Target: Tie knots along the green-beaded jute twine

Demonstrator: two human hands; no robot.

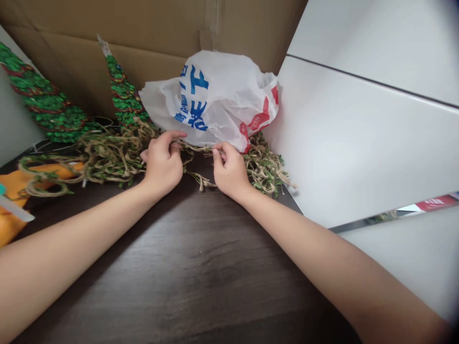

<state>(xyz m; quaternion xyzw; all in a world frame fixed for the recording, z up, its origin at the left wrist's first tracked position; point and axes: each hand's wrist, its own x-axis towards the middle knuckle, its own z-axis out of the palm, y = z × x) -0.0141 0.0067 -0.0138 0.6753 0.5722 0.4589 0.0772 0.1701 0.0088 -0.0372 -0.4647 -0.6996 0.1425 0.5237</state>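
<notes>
A tan twine garland with small green leaves (197, 149) stretches between my two hands above the dark table. My right hand (231, 169) pinches it between thumb and fingertips. At the other end my left hand (163, 162) is closed around the strand, its index finger reaching forward over it; its other fingers are partly hidden. A tangled heap of the same leafy twine (111, 157) lies to the left of my left hand. Another pile of leafy twine (265, 167) sits just right of my right hand. Directly behind both hands rests a crumpled white plastic bag (225, 95) with blue and red print.
A large cardboard sheet or box side (150, 24) stands at the back. Two green tinsel trees, one leaning (50, 100) and one smaller (124, 91), are at the left. An orange item (14, 191) lies at the left edge. White panels (358, 143) border the dark wood tabletop (186, 277).
</notes>
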